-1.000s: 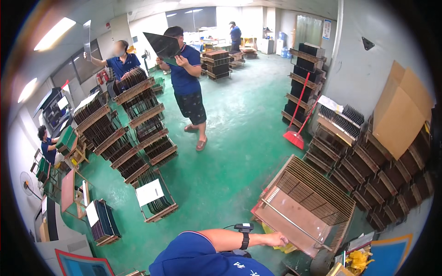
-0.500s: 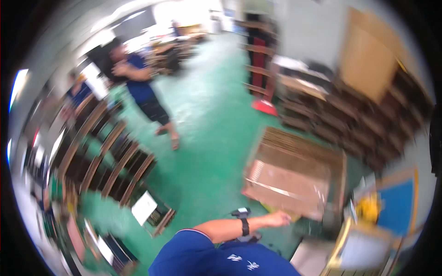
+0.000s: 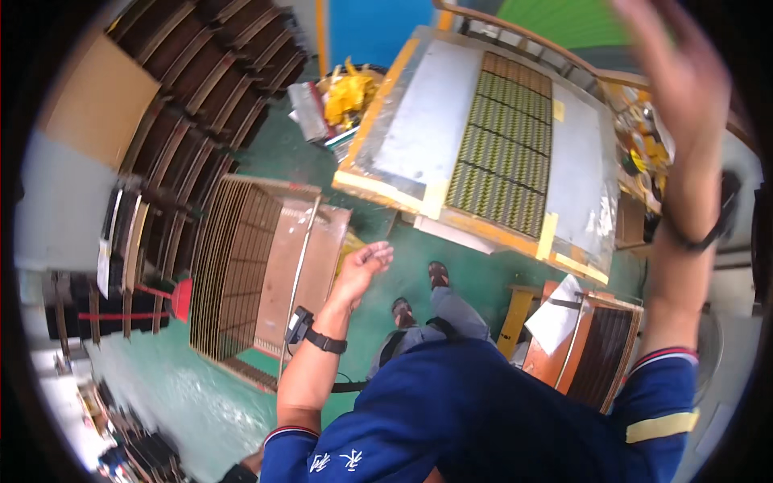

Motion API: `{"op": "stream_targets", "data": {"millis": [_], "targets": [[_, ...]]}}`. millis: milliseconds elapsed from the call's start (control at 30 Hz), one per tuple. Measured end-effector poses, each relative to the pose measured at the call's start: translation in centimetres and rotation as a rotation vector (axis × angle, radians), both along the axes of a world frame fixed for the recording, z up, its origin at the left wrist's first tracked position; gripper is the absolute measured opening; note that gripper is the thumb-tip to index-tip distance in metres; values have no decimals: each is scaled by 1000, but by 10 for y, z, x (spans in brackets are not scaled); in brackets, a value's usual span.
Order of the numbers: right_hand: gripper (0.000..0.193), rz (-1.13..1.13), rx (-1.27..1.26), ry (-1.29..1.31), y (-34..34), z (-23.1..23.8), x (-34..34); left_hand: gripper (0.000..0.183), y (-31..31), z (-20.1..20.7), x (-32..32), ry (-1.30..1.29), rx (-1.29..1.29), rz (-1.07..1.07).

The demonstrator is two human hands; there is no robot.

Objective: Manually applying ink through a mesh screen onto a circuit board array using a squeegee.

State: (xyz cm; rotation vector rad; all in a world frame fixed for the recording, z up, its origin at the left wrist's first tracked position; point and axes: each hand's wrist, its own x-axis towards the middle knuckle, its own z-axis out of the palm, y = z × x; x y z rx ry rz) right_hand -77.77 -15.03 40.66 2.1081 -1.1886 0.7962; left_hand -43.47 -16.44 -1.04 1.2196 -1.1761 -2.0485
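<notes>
Holds left hand (image 3: 358,272) near slotted rack (image 3: 240,262), with fingers (image 3: 377,254) loosely curled and seemingly empty; holds right hand (image 3: 692,88) high near bench (image 3: 419,105), cannot tell state of its blurred fingers. Has patterned panel (image 3: 507,145) flat on bench, with yellow tape (image 3: 547,235) alongside, perhaps for fixing position.

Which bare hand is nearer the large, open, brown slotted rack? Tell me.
The left hand, near that rack at picture left; the blurred right hand is at upper right, farther away.

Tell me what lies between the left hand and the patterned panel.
In the head view, between left hand and panel lie green floor, a white strip and the yellow front border of the table.
</notes>
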Motion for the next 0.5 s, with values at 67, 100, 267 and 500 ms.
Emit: {"op": "stream_targets", "data": {"millis": [67,100,267,500], "targets": [[38,-202,232,-333,41,-97,-43,45,-33,3,-38,4,-33,-55],[39,-214,390,-637,57,-149,-65,45,-50,4,-60,7,-54,-81],[67,-753,867,-1878,121,-344,-144,42,-119,5,-149,33,-1,-96],[78,-554,944,-2067,114,-403,-166,34,-169,-2,-201,-39,31,-174]]}}
